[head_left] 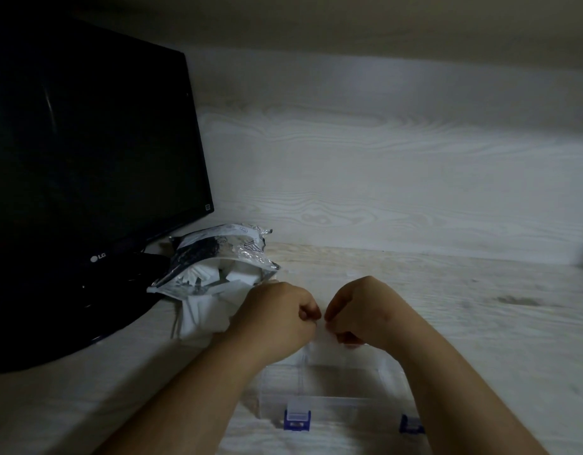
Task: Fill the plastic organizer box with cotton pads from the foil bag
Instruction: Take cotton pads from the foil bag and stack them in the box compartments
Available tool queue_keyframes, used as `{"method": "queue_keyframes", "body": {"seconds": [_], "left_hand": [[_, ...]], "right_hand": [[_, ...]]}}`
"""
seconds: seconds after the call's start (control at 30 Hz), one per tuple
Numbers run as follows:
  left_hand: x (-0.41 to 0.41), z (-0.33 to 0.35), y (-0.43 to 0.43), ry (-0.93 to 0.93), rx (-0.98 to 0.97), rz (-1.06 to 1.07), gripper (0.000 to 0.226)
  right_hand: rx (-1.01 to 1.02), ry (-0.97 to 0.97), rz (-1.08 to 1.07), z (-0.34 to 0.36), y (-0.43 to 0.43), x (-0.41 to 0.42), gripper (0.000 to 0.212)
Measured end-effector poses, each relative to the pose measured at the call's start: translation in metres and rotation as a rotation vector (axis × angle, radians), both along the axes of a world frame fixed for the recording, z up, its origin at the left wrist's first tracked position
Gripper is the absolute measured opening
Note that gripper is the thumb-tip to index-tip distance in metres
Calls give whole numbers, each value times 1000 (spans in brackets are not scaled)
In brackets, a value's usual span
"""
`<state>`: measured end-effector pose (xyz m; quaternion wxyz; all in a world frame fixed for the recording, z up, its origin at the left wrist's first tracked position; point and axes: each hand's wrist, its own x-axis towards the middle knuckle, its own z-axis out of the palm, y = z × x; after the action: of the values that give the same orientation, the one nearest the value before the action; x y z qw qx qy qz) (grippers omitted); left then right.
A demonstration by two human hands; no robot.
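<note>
Organizer box (349,401) nearest; above it, left hand (280,318), right hand (359,310) fingers pinch cotton pad (326,339).

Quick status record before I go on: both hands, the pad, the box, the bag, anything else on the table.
left hand: pinches cotton pad
right hand: pinches same pad
organizer box: clear, below the hands, blue latches on near side
foil bag: open, left of hands, pads inside
loose pads: spilled in front of bag
monitor: far left, screen dark
</note>
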<state>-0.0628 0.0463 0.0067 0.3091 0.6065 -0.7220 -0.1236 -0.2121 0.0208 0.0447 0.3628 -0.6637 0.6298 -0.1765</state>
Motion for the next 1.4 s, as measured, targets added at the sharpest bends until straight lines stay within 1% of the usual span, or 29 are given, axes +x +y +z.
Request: {"method": "queue_keyframes", "body": {"seconds": [0.13,0.37,0.47,0.53,0.63,0.73,0.8,0.87,0.93,1.0,1.1,1.13,1.2,1.27,1.33,1.4], "left_hand": [[-2,1,1,-34,-12,-6,20],[-1,1,-1,-106,-31,20,13],[-2,1,-2,-180,-33,38,14],[-2,2,-3,-191,-18,37,14],[-2,2,-4,-219,-14,40,13],[-2,2,-4,-287,-43,27,16],[-1,1,-4,-347,-56,8,21],[1,0,-5,-361,-53,-16,24],[4,-2,-6,-334,-40,-53,24],[8,-4,-8,-273,-25,-77,19],[12,-1,-9,-75,7,-67,9],[14,1,-9,1,14,-46,10],[20,3,-11,90,-2,29,23],[27,3,-14,127,-45,121,33],[34,4,-14,126,-101,205,32],[40,8,-13,81,-124,279,35]], "right_hand": [[18,14,16,2,1,0,12],[3,72,72,1,2,0,14],[9,80,75,-1,2,0,14],[-1,117,81,-4,0,0,14],[14,167,91,-7,-3,3,6],[29,275,131,-13,-6,7,19],[6,321,140,-15,-8,8,19],[-2,333,151,-14,-7,8,20],[-32,375,172,-13,-7,7,23],[-72,374,172,-12,-5,6,24],[-111,353,185,-10,-3,2,21],[-125,309,172,-8,-2,0,18],[-170,217,134,-5,-1,-2,14],[-219,172,112,-4,1,-4,13],[-262,138,112,-5,1,-5,13],[-299,126,123,-6,2,-4,13]]}}
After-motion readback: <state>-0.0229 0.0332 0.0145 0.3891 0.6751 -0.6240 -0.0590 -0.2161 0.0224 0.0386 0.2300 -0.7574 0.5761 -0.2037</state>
